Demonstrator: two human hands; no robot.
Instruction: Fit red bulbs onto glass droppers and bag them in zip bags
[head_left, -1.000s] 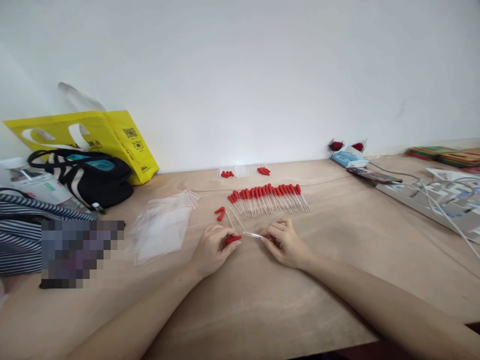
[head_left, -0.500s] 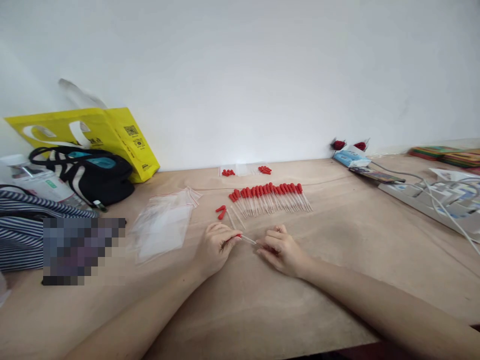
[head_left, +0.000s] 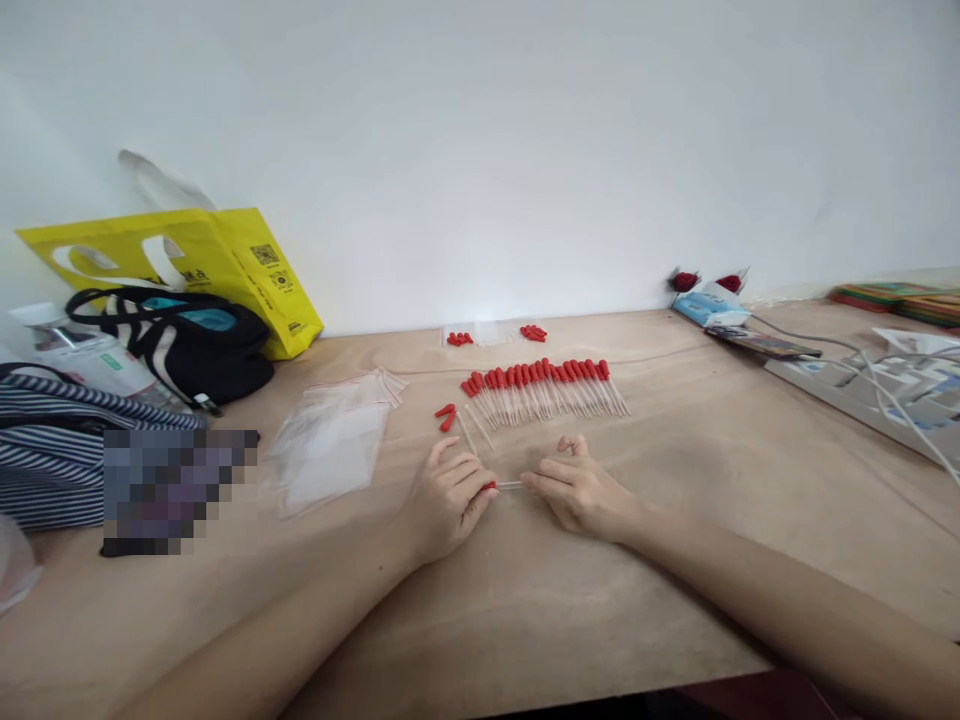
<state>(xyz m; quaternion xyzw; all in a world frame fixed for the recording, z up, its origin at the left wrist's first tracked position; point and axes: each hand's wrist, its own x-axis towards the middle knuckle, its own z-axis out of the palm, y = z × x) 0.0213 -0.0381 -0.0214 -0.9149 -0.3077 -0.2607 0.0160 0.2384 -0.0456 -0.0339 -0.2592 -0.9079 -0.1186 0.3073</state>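
Left hand (head_left: 454, 498) had a narrow grip on a red cap (head_left: 490, 486); only the cap's tip showed past the thumb and fingers. Right hand (head_left: 579, 490) had the far end of a clear tube (head_left: 510, 485) pinched at its fingertips. Tube lay about level, bridging the short gap between the two grips, near end at the cap. Couldn't tell how deep it sat in the cap — fingers covered the joint. Right hand's outer fingers were curled up, clear of the tube.

Just beyond the left fingers: two bare tubes (head_left: 478, 428) side by side, slanted, with two loose caps (head_left: 446, 417) to their left. Farther out, a tight row of capped tubes (head_left: 547, 385) ran across, caps toward the wall (head_left: 480, 160), stems toward the person. Flat clear bags (head_left: 334, 450) lay left of the left hand, near but apart. Two small cap piles, left pile (head_left: 460, 340) and right pile (head_left: 534, 333), sat at the counter's (head_left: 697, 480) back edge.

Room: front edge well short of both hands, bare wood between the forearms down to it. Open stretch right of the right hand too, out to the white tray (head_left: 832, 398) and cable (head_left: 802, 338). Left side tighter — striped cloth (head_left: 52, 460), black bag (head_left: 217, 355) and yellow bag (head_left: 289, 300) crowded that end.
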